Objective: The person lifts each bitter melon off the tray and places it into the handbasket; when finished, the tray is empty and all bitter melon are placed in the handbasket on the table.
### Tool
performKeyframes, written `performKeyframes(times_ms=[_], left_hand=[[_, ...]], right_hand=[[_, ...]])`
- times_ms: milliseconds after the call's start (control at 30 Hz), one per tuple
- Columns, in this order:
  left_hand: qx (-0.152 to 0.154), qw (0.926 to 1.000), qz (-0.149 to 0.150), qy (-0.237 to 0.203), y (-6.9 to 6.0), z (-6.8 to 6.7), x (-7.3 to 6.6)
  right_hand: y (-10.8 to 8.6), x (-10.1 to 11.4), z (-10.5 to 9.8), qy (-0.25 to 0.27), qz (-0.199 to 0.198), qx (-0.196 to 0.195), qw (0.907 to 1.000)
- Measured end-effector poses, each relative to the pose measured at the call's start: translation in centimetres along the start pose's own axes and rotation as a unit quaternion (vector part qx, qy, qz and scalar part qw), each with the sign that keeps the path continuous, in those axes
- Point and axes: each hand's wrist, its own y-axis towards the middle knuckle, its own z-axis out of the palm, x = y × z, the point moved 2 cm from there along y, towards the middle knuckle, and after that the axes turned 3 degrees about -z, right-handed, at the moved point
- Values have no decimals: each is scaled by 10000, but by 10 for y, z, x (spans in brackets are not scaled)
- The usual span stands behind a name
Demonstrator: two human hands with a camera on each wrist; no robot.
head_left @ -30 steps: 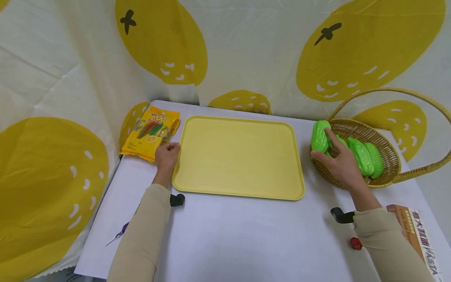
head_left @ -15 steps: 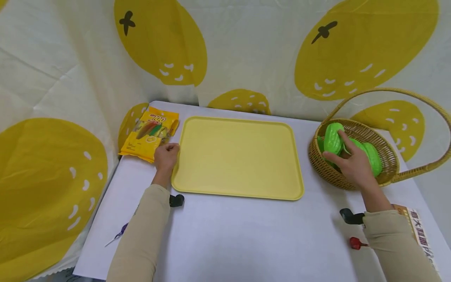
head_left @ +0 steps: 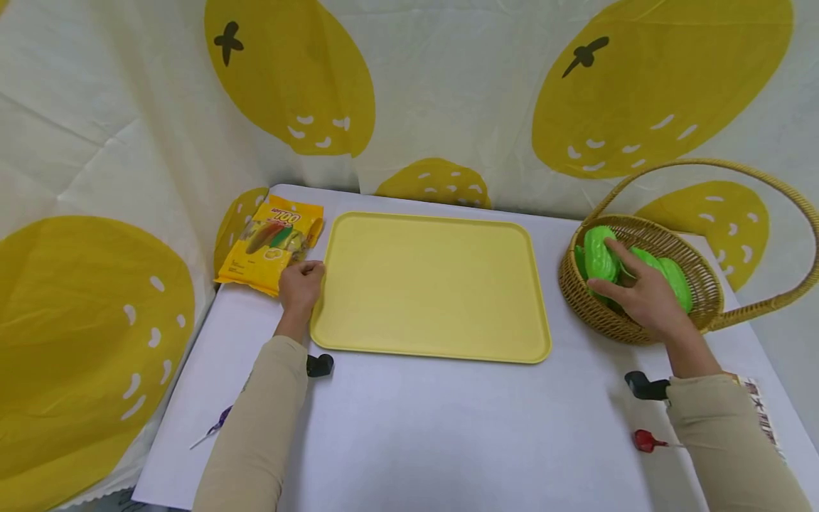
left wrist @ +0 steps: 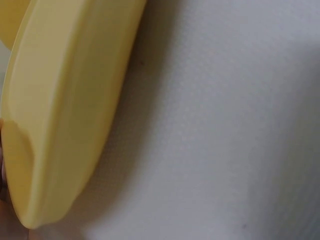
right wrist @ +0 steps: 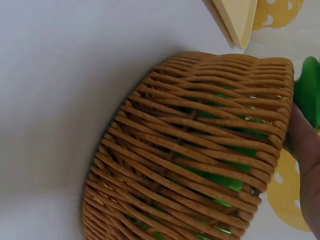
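My left hand (head_left: 301, 286) grips the left rim of a yellow tray (head_left: 435, 288), with the fingers curled at its edge. In the left wrist view, the tray's side (left wrist: 75, 110) shows large, with only a sliver of hand at the far left. Inside the wicker basket (head_left: 591, 320), my right hand (head_left: 643, 291) holds a bright green, bumpy, oblong piece (head_left: 600, 250) between thumb and fingers. Similar green pieces (head_left: 675, 281) lie beside it, partly hidden by the hand. The right wrist view shows mostly the basket's woven wall (right wrist: 195, 150).
A yellow candy bag (head_left: 271, 245) lies left of the tray, near my left hand. A purple lollipop (head_left: 217, 424) lies at the front left, a red one (head_left: 645, 441) at the front right. The basket's tall handle (head_left: 723, 163) arches above it. A printed pack (head_left: 760, 412) sits partly under my right sleeve.
My right hand has moved right and down with the green piece, from over the basket's left rim to inside the basket. My left hand has stayed on the tray.
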Motion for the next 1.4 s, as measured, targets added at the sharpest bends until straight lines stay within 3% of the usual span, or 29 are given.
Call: performKeyframes(times_ms=[233, 500, 1400], left_hand=[[-28, 10000, -45, -5, 0, 0, 0], [-36, 10000, -52, 54, -2, 1, -1], [-62, 10000, 60, -1, -1, 3, 0]], right_hand=[[4, 4, -4, -375, 13, 239, 9990], [7, 5, -5, -801, -125, 236, 9964], [5, 1, 2, -747, -184, 275, 9967]])
